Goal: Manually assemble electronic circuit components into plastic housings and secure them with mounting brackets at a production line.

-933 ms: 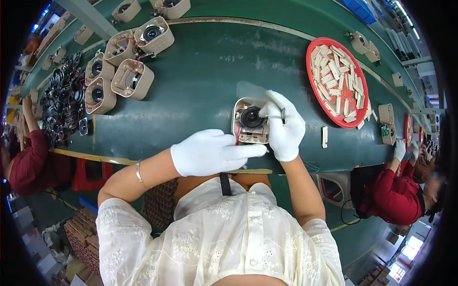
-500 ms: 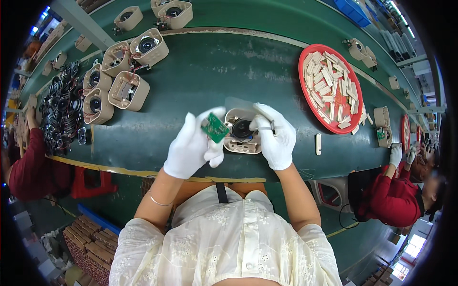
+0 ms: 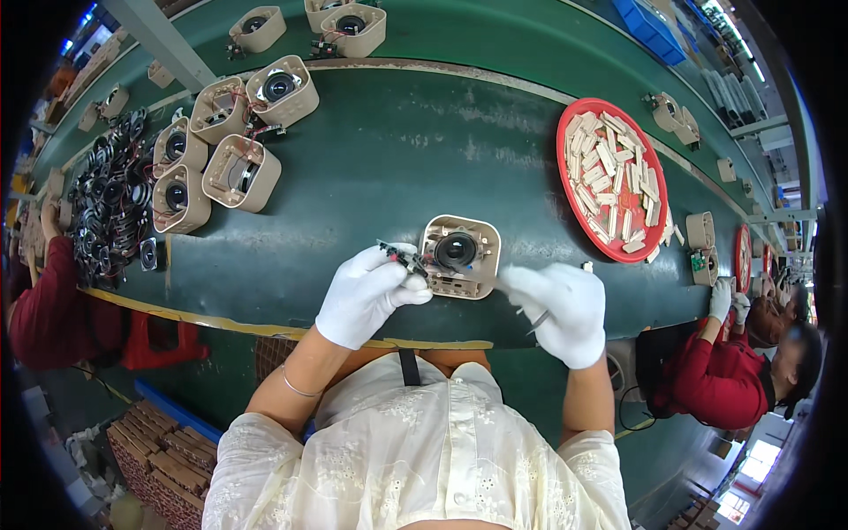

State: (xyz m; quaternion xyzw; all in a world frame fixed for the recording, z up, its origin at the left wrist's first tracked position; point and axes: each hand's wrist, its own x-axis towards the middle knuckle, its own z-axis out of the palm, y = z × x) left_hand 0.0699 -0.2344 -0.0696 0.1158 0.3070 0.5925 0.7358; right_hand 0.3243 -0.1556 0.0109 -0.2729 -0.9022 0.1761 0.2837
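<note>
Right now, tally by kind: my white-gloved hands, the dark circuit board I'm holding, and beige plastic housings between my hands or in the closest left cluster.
White-gloved left hand and right hand: 2
Dark circuit board: 1
Beige rounded plastic housings, one central, five clustered: 6
Total: 9

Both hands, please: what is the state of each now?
Left hand: closed, holding a small circuit board.
Right hand: closed, holding a thin grey tool.

Count one open beige plastic speaker housing (image 3: 485, 243) near the front edge of the green workbench (image 3: 397, 159), one dark circuit board (image 3: 404, 260) by its left side, five similar housings (image 3: 259, 190) toward the left end, one round red plastic tray (image 3: 629, 257) near the far edge. Cannot number the pale narrow strips (image 3: 607, 159) heaped inside or round black speakers (image 3: 113, 191) piled leftmost.
</note>
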